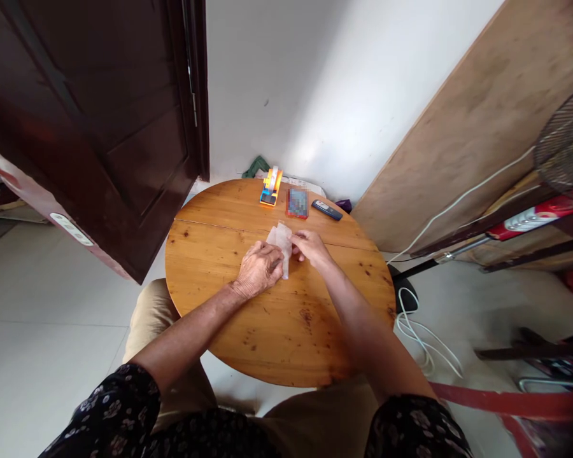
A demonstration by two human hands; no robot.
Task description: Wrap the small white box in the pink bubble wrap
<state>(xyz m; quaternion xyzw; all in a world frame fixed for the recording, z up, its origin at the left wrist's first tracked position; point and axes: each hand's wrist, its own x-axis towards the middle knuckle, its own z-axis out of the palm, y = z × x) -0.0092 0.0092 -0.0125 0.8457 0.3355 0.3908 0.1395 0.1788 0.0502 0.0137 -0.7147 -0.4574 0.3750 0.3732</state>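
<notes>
A small sheet of thin white paper or plastic (281,236), partly folded or layered, lies on the round wooden table (248,331). My left hand (260,267) rests over its left side with curled fingers pressed on it. At the right edge, the thumb and fingers of my right hand (310,248) pinch the same sheet. Its lower left part is hidden under my left hand. Beyond the hands stands an orange tape dispenser (270,186) with a blue part and a roll of tape.
A blurred-out red-edged flat item (297,203) and a dark remote control (327,210) lie at the table's far side. A dark door (143,127) stands at the left. On the right are a standing fan (566,140) and a white cable (424,343) on the floor.
</notes>
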